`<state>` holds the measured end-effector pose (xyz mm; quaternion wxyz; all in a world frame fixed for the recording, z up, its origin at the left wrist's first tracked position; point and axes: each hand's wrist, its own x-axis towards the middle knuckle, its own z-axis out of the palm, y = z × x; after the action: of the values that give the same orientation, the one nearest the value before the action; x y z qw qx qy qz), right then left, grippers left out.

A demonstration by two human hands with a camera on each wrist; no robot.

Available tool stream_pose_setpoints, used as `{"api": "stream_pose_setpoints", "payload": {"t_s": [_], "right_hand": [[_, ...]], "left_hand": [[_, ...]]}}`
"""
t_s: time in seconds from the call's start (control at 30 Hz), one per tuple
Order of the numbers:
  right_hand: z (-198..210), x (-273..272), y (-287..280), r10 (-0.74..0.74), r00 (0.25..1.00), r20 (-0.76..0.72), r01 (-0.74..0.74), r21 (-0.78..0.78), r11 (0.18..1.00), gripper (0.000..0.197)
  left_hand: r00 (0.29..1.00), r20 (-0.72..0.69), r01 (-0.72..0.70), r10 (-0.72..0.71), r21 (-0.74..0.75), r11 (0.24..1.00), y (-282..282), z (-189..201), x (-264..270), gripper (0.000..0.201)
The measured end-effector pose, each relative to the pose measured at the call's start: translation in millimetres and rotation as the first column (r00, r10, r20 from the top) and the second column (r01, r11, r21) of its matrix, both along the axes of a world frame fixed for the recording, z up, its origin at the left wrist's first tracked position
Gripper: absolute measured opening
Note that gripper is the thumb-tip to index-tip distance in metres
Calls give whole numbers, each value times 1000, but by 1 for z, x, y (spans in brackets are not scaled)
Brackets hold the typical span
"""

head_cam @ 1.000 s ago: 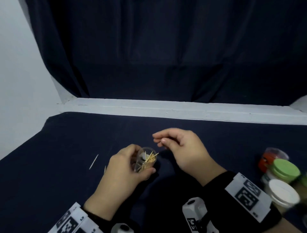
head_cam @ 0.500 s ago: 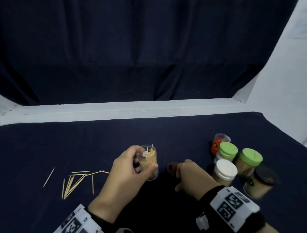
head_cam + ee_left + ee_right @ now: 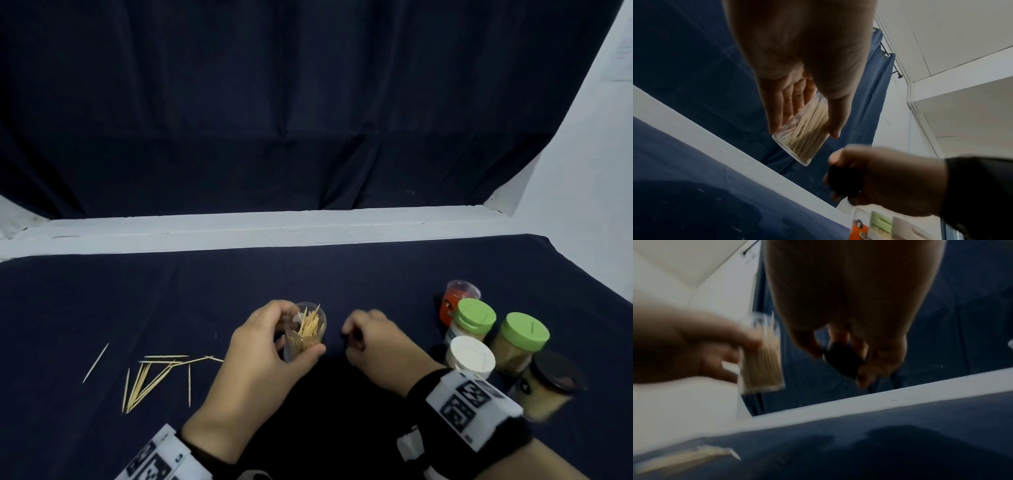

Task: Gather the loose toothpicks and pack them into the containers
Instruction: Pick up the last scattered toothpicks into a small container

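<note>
Two hands over the tabletop, one holding a jar of toothpicks, the other a dark lid

The left hand (image 3: 260, 356) curls its grip round an open clear jar (image 3: 308, 330) packed with toothpicks, held above the dark tabletop (image 3: 342, 274); just beside it the right hand (image 3: 375, 339) pinches a dark lid (image 3: 844, 181). Loose toothpicks (image 3: 150, 380) lie on the cloth to the left, and a cluster of capped jars (image 3: 493, 339) stands to the right

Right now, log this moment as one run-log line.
left hand: holds open clear container of toothpicks | right hand: grips dark lid | loose toothpicks: on cloth | five capped containers: right
</note>
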<state>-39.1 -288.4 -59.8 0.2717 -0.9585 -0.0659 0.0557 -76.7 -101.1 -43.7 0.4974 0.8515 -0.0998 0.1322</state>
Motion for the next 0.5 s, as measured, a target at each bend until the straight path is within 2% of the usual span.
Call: {"api": "stream_pose_setpoints", "payload": {"t_s": [0.07,0.13,0.2,0.27,0.37,0.5], "right_hand": [[14,-11,3,-106,974,200,43,298,954,9],[33,-27,10,-140,933,333,-37,473,880,11],[41,-39,17,-47,884,465,-170,415,894,13],[38,-43,22,73,875,479,-242,302,922,34],[26,-43,26,171,867,468,-264,141,954,43],[24,-48,30,218,788,575,-214,-76,974,38]], "left_hand": [[1000,16,-23,23,32,999,4,-1,3,39],[999,30,-46,44,61,997,7,-1,6,40],[997,43,-66,63,78,995,8,-1,8,42],[995,67,-83,77,100,992,8,0,9,44],[995,74,-71,62,121,990,8,1,8,44],[994,100,-57,43,140,989,7,2,5,44]]}}
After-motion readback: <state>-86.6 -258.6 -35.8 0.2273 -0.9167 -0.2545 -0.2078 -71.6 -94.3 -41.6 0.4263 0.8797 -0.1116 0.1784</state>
